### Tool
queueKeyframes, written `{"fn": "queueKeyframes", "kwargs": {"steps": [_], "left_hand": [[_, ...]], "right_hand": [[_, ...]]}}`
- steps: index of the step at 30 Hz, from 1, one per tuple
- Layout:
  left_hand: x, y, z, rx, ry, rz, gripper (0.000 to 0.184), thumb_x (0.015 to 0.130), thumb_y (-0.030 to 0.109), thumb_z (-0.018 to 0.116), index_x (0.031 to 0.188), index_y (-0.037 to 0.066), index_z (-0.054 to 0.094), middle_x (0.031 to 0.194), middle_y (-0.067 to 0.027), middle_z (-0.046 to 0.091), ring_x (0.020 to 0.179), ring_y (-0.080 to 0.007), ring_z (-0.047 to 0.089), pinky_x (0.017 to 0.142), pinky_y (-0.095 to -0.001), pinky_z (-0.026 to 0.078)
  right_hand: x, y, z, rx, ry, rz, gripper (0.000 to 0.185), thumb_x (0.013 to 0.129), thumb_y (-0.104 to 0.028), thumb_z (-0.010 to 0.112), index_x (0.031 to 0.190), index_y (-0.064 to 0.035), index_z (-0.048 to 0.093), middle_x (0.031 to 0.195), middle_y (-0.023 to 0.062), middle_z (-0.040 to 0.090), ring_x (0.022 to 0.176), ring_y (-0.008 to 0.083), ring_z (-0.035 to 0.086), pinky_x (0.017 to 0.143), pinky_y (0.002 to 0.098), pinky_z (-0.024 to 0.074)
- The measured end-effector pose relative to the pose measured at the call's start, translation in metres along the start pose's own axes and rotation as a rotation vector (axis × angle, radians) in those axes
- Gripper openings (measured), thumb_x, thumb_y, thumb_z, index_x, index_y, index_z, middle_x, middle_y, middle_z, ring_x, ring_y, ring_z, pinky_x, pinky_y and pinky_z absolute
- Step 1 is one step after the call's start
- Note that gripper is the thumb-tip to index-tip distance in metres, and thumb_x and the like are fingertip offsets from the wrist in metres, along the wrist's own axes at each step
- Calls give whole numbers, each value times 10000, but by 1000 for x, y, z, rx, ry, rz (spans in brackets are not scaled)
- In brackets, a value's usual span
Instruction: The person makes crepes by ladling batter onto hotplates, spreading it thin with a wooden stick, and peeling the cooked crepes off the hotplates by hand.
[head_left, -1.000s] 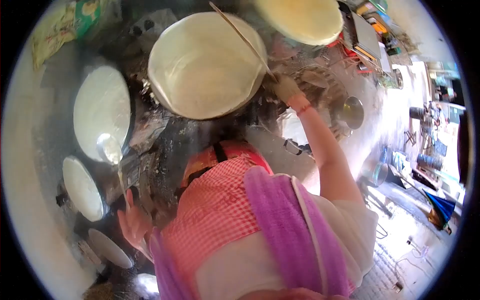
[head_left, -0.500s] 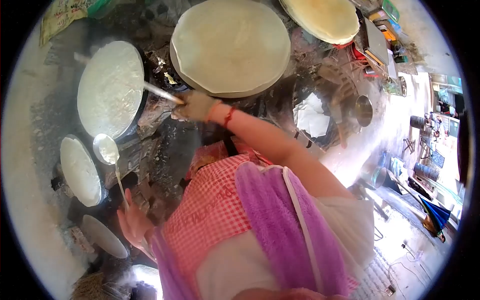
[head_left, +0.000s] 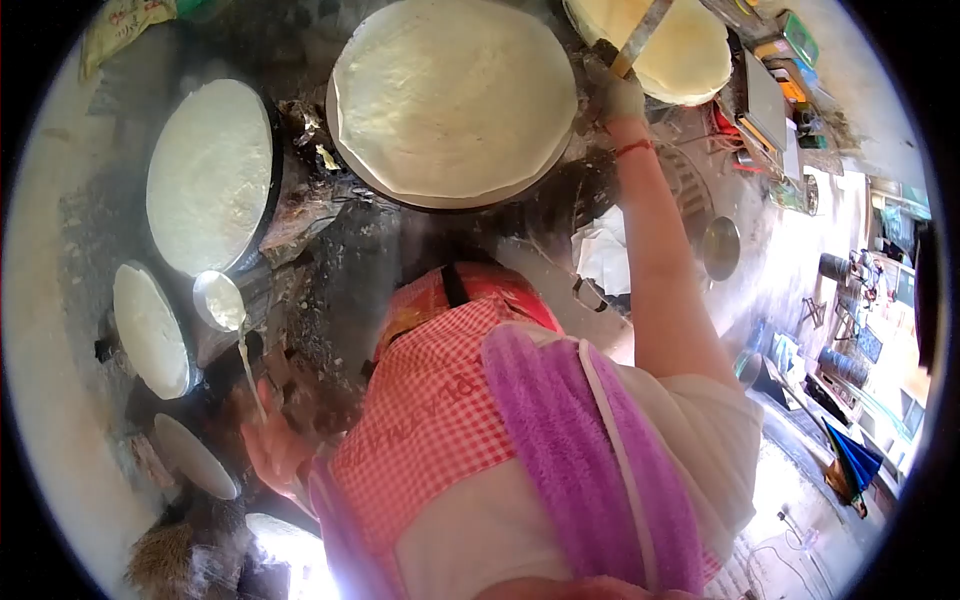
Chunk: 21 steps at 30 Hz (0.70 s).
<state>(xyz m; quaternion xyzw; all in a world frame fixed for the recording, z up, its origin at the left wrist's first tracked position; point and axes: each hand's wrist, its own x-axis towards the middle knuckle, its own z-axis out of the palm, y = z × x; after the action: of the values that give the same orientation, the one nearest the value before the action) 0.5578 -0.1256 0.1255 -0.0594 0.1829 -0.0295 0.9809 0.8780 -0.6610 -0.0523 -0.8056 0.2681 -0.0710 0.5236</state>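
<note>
My left hand is closed round the handle of a ladle. Its bowl, with pale batter in it, is near the lower edge of the left griddle, which carries a white crepe. My right hand, in what looks like a pale glove, grips a long flat spatula at the upper right. That blade crosses over a yellowish crepe. Between my hands, a large crepe covers most of the middle griddle.
Smaller griddles stand at the left, one with a white crepe, another grey. White sheets lie below my right forearm, near a metal bowl. A straw brush is at the lower left.
My right hand has swung with the spatula from beside the left griddle to the upper right. The ladle in my left hand has shifted only slightly.
</note>
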Motion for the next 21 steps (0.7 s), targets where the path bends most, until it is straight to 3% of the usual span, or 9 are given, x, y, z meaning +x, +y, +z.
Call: {"fn": "queueKeyframes", "kwargs": {"steps": [3,5,7,8,12,14,17,19,21], "left_hand": [[2,-9,1,-9,-5,8,615,1029,317,345,1489,18,67,736,-19,353,451,-80,325,388,-247,359],[0,-7,-2,-15,-3,11,610,1030,313,341,1489,20,69,737,-19,352,450,-79,325,390,-247,361],[2,-4,-2,-10,11,27,597,1032,303,331,1492,29,67,739,-18,354,451,-78,326,392,-248,362],[4,5,-6,10,-20,-50,583,1034,293,320,1494,38,67,745,-18,356,453,-78,325,390,-249,356],[7,23,-6,81,26,-59,576,1036,288,313,1494,41,66,748,-17,356,454,-78,327,398,-247,360],[6,27,1,69,-23,-115,567,1039,281,302,1493,39,64,750,-17,356,459,-76,332,409,-245,369],[6,46,-6,44,-63,-178,554,1043,277,284,1489,31,66,750,-19,356,465,-75,340,422,-245,379],[8,62,-17,72,-81,-202,546,1044,274,275,1486,24,73,750,-20,358,469,-77,344,424,-246,382],[6,75,-23,101,-93,-221,539,1045,270,266,1482,17,80,750,-22,361,473,-78,348,426,-247,385]], "right_hand": [[12,21,10,238,-125,220,497,793,-94,684,1261,-32,530,1013,94,664,903,188,640,708,318,525],[-30,13,19,430,-248,103,546,823,-120,666,1318,-22,458,1069,87,650,888,150,617,730,301,512],[-86,-18,27,492,-220,-89,623,747,-241,770,1286,-51,521,1094,105,641,893,217,617,765,336,502],[-92,-15,25,210,-150,67,624,729,-237,783,1262,-29,534,1092,117,648,915,219,624,830,321,487],[-97,-10,40,-96,98,148,610,718,-223,787,1234,-4,546,1067,129,657,926,215,629,832,320,488],[-109,-27,38,219,36,75,557,706,-153,786,1193,4,566,1045,151,662,880,250,641,782,359,508],[-126,-44,42,295,10,52,510,697,-27,762,1170,7,574,1022,164,661,830,269,650,728,383,531],[-157,-82,42,766,-48,133,478,755,30,656,1221,2,554,1112,156,612,1010,292,597,888,369,492],[-173,-93,42,814,39,-31,480,727,90,662,1185,1,545,1058,122,625,951,263,603,878,383,494]]}}
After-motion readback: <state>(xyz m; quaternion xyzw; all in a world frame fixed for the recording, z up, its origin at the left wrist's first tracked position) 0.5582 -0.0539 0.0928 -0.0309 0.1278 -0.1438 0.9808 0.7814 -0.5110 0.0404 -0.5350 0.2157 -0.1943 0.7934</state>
